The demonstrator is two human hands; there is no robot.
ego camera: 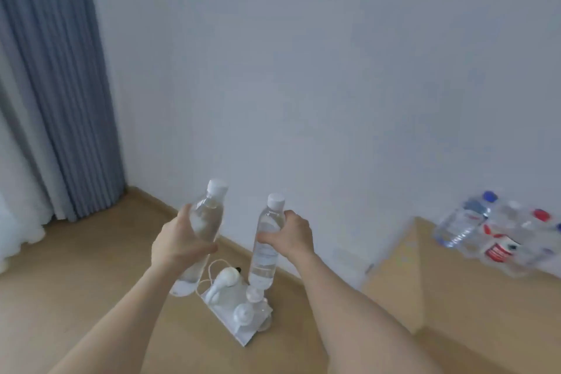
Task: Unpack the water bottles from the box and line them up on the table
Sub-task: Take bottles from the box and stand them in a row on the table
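1. Curling the left hand [179, 241] round the middle of a clear, white-capped plastic water bottle [208, 215], thumb crossing the front; cap leaning up and rightward above the knuckles.
2. Wrapping the right hand [293, 235] round the upper body of a second clear, white-capped plastic bottle [267, 240], hanging nearly upright, base well below the fingers.
3. Looking slim, smooth and full of water, both of them; labels too faint for reading.
4. Probably calling for swinging both to the pale wooden table [455, 282], well right of the right hand, and setting bases flat, one at a time, beside the blurred cluster of blue- and red-capped bottles [498, 228].
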